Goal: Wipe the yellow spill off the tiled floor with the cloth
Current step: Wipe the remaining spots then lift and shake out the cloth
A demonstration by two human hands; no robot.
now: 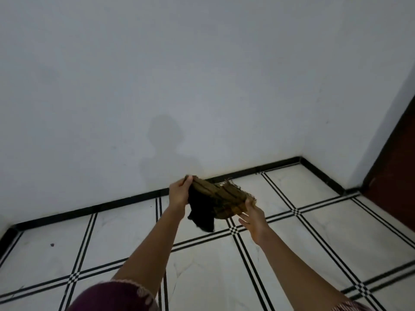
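I hold a crumpled cloth [215, 198], brown-olive with a black part hanging down, stretched between both hands above the floor. My left hand [179, 191] pinches its upper left corner. My right hand [252, 217] supports its lower right edge with the fingers spread under it. The white tiled floor [202, 265] with black double lines lies below. No yellow spill shows on the visible tiles.
A plain white wall [179, 86] with a black skirting [101, 207] runs across the back and meets a side wall at a corner on the right. A dark brown door [395, 176] stands at the far right. A small dark speck [52, 244] lies on a left tile.
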